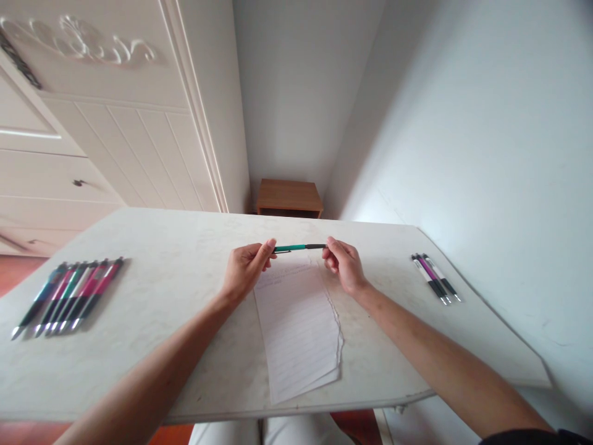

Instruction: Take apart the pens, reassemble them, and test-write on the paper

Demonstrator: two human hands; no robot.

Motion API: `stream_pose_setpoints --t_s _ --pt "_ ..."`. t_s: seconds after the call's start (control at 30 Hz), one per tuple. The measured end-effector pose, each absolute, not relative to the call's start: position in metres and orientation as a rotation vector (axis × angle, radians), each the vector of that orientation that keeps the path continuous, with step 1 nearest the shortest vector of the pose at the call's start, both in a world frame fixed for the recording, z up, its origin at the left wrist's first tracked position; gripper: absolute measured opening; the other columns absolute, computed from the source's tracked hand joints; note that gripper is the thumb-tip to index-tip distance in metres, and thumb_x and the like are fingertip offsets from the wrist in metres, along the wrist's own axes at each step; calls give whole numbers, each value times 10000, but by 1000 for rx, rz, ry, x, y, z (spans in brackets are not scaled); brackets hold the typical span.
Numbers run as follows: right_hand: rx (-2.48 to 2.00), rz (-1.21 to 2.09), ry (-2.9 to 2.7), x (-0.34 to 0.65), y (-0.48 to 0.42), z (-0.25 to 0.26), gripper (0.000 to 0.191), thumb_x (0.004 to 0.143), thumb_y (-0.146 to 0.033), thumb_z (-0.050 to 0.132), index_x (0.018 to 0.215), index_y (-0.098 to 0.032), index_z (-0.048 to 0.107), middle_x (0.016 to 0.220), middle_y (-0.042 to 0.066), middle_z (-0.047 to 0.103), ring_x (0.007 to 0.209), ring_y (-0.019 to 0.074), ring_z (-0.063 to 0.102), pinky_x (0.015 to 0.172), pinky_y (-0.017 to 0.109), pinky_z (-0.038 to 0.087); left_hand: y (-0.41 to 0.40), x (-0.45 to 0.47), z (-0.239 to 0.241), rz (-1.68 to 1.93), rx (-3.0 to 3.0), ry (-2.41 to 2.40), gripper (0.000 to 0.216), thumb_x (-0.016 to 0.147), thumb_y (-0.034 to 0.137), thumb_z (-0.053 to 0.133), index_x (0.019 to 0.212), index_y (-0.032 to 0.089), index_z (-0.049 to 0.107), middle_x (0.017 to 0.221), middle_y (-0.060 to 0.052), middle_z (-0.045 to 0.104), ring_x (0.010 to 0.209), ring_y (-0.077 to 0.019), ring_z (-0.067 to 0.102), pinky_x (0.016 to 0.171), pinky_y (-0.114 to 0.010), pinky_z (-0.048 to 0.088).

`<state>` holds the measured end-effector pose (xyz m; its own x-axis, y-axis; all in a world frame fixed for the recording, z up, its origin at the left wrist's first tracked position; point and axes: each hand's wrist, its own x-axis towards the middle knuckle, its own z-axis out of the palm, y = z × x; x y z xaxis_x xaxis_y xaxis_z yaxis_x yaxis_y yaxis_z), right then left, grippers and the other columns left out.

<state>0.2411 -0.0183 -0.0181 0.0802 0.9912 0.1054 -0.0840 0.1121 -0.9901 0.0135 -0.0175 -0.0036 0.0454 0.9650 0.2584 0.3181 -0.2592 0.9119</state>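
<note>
A green pen with a black grip (296, 248) is held level over the table, above the far end of a sheet of lined paper (301, 327). My left hand (245, 267) pinches the pen's left end. At the other end, the fingers of my right hand (345, 264) close on the black tip. Both hands hover just above the top of the paper, which has a torn right edge and faint writing near its top.
Several pens (69, 296) lie side by side at the left of the white table (176, 272). Three more pens (435, 278) lie at the right, near the wall. A small wooden stand (290, 196) sits beyond the table's far edge, and white cabinet doors (106, 123) rise at the left.
</note>
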Motion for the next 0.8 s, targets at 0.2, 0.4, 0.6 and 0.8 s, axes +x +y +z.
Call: stream_pose_setpoints --t_s 0.2,0.4,0.6,0.8 --pt "-1090 1122 -1137 242 -19 -19 476 829 -560 634 588 -152 592 440 -40 440 371 47 353 367 205 193 -17 13 -4 1234 1610 1257 537 899 569 507 611 141 657 548 -26 596 520 -114 527 513 -221 399" --pt "-1074 1127 -1110 243 -17 -20 464 839 -542 631 588 -153 594 437 -40 440 375 46 352 371 203 197 -17 15 -5 1169 1606 1110 423 815 533 651 963 137 673 704 -13 620 547 -112 542 493 -221 427" --pt "-1071 1132 -1114 242 -18 -20 463 835 -547 631 593 -154 594 442 -37 450 381 51 350 374 210 199 -12 17 -12 1295 1564 1133 443 765 435 727 1106 171 627 777 6 621 510 -94 553 474 -220 446" --pt "-1079 1131 -1116 243 -18 -21 463 831 -552 632 590 -159 590 446 -34 453 381 57 351 375 220 181 -16 16 -4 1236 1630 1191 332 853 475 607 781 154 649 640 -9 630 498 -99 541 470 -206 404"
